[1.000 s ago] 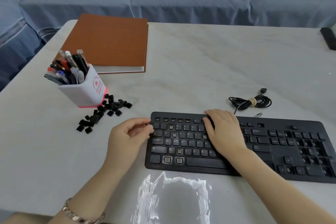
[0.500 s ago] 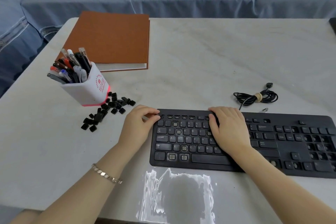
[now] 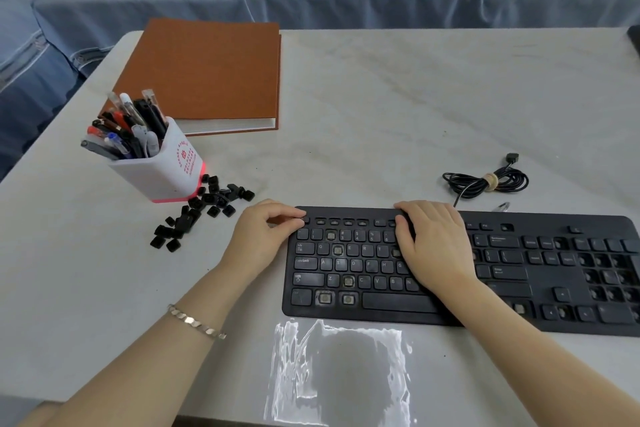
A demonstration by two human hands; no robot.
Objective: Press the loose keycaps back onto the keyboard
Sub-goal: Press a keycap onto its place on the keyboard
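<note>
Left hand (image 3: 263, 236) reached matte keyboard (image 3: 571, 282) corner, grip pinching keycap (image 3: 305, 219); right hand (image 3: 436, 246) flat, released.

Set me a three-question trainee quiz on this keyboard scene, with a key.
1. True or false: the loose keycaps lie on the table beside the pen holder.
2. Where on the keyboard are the fingertips of the left hand? A: top-left corner. B: spacebar. C: number pad.
3. Fill in: beyond the pen holder lies a closed brown ____.
Key: 1 true; 2 A; 3 book.
</note>
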